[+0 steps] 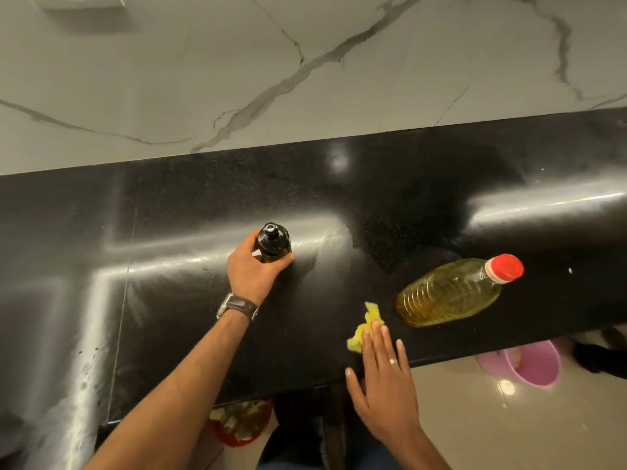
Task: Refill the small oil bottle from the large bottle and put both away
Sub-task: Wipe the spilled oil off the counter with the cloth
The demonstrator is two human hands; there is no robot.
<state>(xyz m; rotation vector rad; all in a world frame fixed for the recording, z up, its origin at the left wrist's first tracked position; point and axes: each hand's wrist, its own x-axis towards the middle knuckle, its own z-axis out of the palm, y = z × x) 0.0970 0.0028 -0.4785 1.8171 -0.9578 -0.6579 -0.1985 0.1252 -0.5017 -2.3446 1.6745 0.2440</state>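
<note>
— Head camera looks down on a black worktop (pixel 390 205) with a marbled wall (pixel 237 62) behind it. What do you see in the hands?

— The left hand (pixel 252 271) has its fingers curled around the small oil bottle (pixel 273 244). This bottle is dark, it stands upright on the worktop near the middle, and it has a black cap on top. On the left wrist there is a watch (pixel 236 306) with a brown strap.

— And the other hand?

— The right hand (pixel 385 378) lies flat with straight fingers at the front edge of the worktop. Its fingertips press on a crumpled yellow cloth (pixel 364 325).

— Where is the large bottle?

— The large bottle (pixel 451 293) is on the worktop to the right, just beside the cloth and well apart from the small one. It is clear plastic, holds yellow oil, and its red cap (pixel 506 268) is on. The wide lens leans it strongly, so I cannot tell if it stands or lies.

— Something lower down?

— Yes, on the floor a pink bucket (pixel 532 364) at the right, and a red bin (pixel 241 424) with scraps under the front edge.
</note>
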